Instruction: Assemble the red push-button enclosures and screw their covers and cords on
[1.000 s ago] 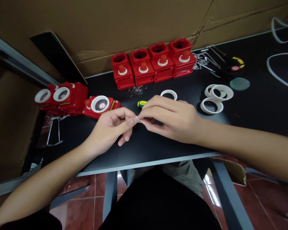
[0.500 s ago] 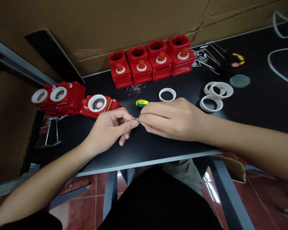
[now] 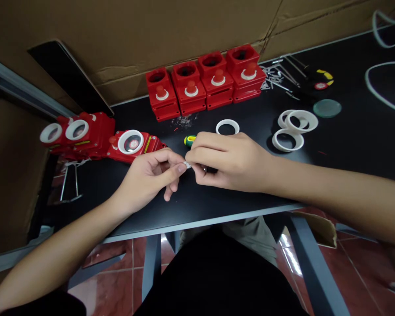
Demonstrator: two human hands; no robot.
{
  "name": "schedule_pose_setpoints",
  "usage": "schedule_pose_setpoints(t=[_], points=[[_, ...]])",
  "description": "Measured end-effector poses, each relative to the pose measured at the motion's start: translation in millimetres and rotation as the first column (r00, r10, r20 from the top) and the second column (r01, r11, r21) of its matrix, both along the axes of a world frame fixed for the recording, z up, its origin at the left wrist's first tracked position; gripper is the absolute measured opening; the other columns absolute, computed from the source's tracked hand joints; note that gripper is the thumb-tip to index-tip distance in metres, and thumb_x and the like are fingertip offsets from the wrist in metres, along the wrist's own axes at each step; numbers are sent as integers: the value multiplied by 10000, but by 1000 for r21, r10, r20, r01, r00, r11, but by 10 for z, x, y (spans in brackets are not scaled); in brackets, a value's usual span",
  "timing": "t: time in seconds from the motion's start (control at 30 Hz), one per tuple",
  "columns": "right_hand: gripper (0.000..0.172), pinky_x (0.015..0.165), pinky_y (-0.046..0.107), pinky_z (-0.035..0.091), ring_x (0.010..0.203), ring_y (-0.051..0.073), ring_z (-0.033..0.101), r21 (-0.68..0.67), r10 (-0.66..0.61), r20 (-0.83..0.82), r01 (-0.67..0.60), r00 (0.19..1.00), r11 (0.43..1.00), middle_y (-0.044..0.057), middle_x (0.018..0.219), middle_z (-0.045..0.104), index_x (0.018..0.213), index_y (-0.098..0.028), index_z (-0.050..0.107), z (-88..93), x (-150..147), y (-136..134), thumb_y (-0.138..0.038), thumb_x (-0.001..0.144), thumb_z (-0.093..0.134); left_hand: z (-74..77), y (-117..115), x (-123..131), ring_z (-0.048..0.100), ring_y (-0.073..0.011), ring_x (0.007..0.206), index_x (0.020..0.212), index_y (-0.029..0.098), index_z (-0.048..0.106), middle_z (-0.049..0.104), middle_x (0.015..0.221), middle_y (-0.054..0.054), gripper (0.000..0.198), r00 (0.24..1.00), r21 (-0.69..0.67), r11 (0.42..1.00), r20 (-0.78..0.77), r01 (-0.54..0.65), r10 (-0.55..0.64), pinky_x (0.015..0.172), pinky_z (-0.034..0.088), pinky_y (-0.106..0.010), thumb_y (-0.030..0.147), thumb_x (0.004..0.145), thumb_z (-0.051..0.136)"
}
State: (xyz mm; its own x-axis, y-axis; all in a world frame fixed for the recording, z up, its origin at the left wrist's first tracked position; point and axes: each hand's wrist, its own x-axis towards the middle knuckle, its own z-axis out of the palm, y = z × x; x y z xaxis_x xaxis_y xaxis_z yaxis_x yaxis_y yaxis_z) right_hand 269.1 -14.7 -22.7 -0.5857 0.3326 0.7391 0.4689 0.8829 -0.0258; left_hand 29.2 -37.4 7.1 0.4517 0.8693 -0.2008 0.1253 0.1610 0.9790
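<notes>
Between my hands is a small whitish piece, too small to name. My left hand pinches it between thumb and forefinger. From the other side, the closed fingertips of my right hand meet it; part of what they grip is hidden. Just behind the right fingers lies a green and yellow handle, partly covered. A single white ring rests beyond my right hand. To the left, a red housing with a white-rimmed round window lies near my left hand.
Several red housings stand in a row against the cardboard. More red housings sit at left. White rings, a glass disc and loose metal rods lie at right. The black table's front edge is close to me.
The right fingertips have shifted and their grip has changed, with more of the whitish piece now showing. The left hand keeps its pinch. The whole view has moved slightly.
</notes>
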Motion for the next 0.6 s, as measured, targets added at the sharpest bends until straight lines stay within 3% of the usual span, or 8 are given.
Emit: schedule_pose_setpoints(t=[0.23, 0.6], points=[[48, 603, 209, 411, 753, 55, 619, -245, 123, -127, -152, 984, 958, 12, 949, 686, 984, -144, 647, 18, 10, 2, -108, 997, 618, -24, -15, -12, 603, -62, 429, 949, 172, 756, 687, 635, 62, 223, 999, -23, 999, 41, -29, 30, 429, 465, -140, 316, 993, 921], [61, 612, 190, 464, 774, 42, 700, -113, 103, -45, -107, 994, 988, -8, 982, 794, 1032, -155, 720, 57, 28, 14, -140, 1050, 664, -42, -1, -13, 604, -50, 429, 925, 171, 767, 687, 640, 61, 212, 997, -13, 1000, 67, -29, 30, 431, 477, -122, 295, 987, 927]])
